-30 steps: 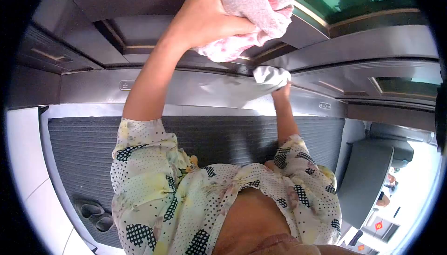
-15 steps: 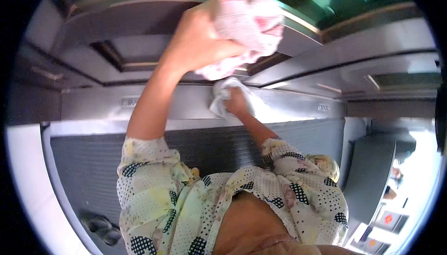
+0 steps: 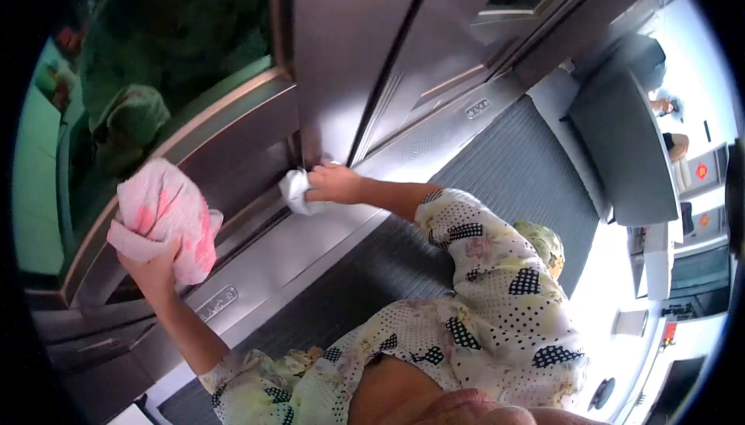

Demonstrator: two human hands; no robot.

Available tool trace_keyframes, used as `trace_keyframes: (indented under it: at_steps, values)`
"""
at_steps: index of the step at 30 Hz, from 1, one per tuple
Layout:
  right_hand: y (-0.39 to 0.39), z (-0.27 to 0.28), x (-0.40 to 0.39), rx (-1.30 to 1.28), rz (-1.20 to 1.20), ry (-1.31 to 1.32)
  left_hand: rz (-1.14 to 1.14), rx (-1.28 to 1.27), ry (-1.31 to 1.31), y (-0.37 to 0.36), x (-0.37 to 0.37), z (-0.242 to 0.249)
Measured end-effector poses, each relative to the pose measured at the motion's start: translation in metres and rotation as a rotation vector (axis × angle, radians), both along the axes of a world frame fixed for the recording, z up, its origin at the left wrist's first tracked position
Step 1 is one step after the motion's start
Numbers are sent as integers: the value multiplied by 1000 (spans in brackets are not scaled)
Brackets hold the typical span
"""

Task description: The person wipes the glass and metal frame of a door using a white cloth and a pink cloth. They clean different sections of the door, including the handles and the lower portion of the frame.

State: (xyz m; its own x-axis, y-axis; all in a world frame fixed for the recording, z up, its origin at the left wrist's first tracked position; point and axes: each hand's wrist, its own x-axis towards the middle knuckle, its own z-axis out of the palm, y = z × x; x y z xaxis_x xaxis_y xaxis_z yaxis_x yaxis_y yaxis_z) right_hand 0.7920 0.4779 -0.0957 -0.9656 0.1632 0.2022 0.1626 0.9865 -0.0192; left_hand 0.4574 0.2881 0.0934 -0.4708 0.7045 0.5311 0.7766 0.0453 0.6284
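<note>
My left hand [image 3: 155, 274] is closed round a bunched pink-and-white cloth [image 3: 167, 211], held up at the lower edge of the door's dark glass pane [image 3: 202, 29]. The cloth's reflection shows in that glass. Lower on the door, my right hand [image 3: 335, 183] grips a crumpled white cloth [image 3: 296, 190] against the dark panel [image 3: 248, 169], close to the vertical seam between the door leaves. Part of the white cloth is hidden behind my fingers.
A metal threshold strip [image 3: 411, 149] runs along the foot of the door. A dark ribbed mat [image 3: 504, 173] lies in front of it. To the right stands a grey sofa-like piece [image 3: 625, 149], with a person partly visible [image 3: 677, 145] beyond it.
The view has swung round. My left hand with the pink cloth has gone from high on the door to lower left; my right hand with the white cloth has moved from threshold to panel.
</note>
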Motion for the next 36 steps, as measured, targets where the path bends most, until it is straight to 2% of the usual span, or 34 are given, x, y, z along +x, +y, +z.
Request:
trace_keyframes:
  at_steps: [1, 3, 4, 5, 6, 7, 8, 9, 10, 13, 15, 17, 19, 20, 21, 22, 23, 24, 25, 26, 28, 29, 31, 32, 33, 34, 36]
  values:
    - [9, -6, 21, 22, -22, -47, -25, 30, -93, 1, 0, -10]
    - [45, -31, 82, -153, -125, 29, -70, 90, -274, 10, 6, -15]
    - [66, -38, 115, -236, -270, -22, -84, 84, -285, 10, 8, -10]
    - [88, -31, 152, -102, -406, -101, -96, 88, -288, 11, 8, -6]
    - [96, 6, 180, 29, -570, -126, -106, 93, -292, 13, 5, -4]
    - [123, 9, 211, 29, -848, -24, -116, 97, -297, 15, 3, -3]
    - [140, 7, 199, 195, -899, 117, -106, 74, -310, 4, -51, -22]
    - [155, 51, 211, 200, -1021, 217, -96, 56, -309, 5, -59, -27]
    - [156, 103, 208, 299, -975, 600, -82, 38, -308, 5, -69, -30]
    - [169, 224, 192, 355, -714, 1158, -66, -20, -308, 0, -96, -45]
    - [158, 292, 164, 179, -641, 1289, -63, -28, -337, -3, -83, -33]
    - [131, 344, 117, -43, -411, 1315, -62, -35, -340, -5, -80, -24]
    - [152, 363, 87, 282, -338, 1232, -45, -19, -318, -8, -82, -24]
    - [151, 361, 70, 245, -413, 1205, -11, -14, -276, -10, -80, -23]
    - [158, 354, 55, 265, -340, 1213, 2, -55, -271, -13, -80, -23]
    - [156, 352, 49, 561, -332, 1250, -9, -32, -286, -13, -72, -17]
    - [133, 346, 39, 579, -275, 1256, -15, -27, -299, -15, -64, -11]
    - [111, 332, 25, 605, -262, 1234, 34, -12, -197, -17, -65, -11]
    - [102, 300, 11, 670, -428, 1011, 79, -9, -97, -19, -68, -11]
    - [80, 285, -3, 623, -313, 983, 69, -7, -91, -19, -77, -14]
    - [68, 218, -19, 601, -308, 834, 95, -28, -109, -17, -54, 1]
    - [73, 186, -20, 646, -215, 816, 96, -18, -89, -16, -43, 16]
    - [80, 117, -12, 535, -109, 557, 59, -51, -26, -11, -28, 19]
    - [80, 102, 1, 385, -34, 299, 10, -75, -15, -8, -20, 18]
    - [90, 94, 12, 362, 74, 334, -42, -102, -11, -5, -10, 17]
    - [108, 79, 14, 362, 88, 478, -88, -156, -28, -2, 2, 13]
    - [117, 94, 18, 364, -50, 494, -186, -238, -33, 5, 18, -4]
